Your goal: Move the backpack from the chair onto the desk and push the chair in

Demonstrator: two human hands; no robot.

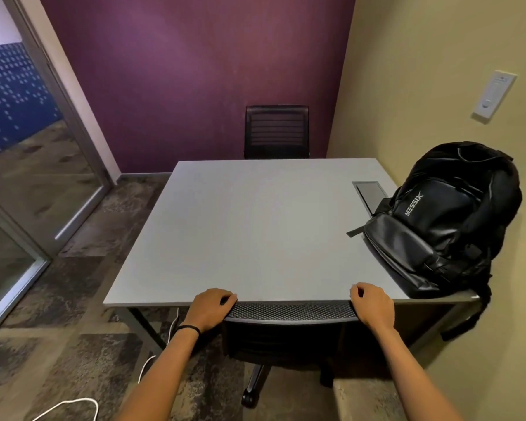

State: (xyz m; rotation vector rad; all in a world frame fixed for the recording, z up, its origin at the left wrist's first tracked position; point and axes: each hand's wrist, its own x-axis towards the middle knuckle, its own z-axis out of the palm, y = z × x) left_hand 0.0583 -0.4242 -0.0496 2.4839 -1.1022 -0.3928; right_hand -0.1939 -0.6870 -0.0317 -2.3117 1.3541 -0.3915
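Black, glossy leather-like backpack (441,220) with white "MESSIX" lettering lies tilted on the right side of the flat grey rectangular desk (240,226), leaning against the beige wall. Left hand (211,308) and right hand (372,305) each curl closed over an end of the black mesh-backed office chair (290,311), whose back touches the desk's near edge.

White "MESSIX" lettering on black backpack (438,220), reading sideways up its front
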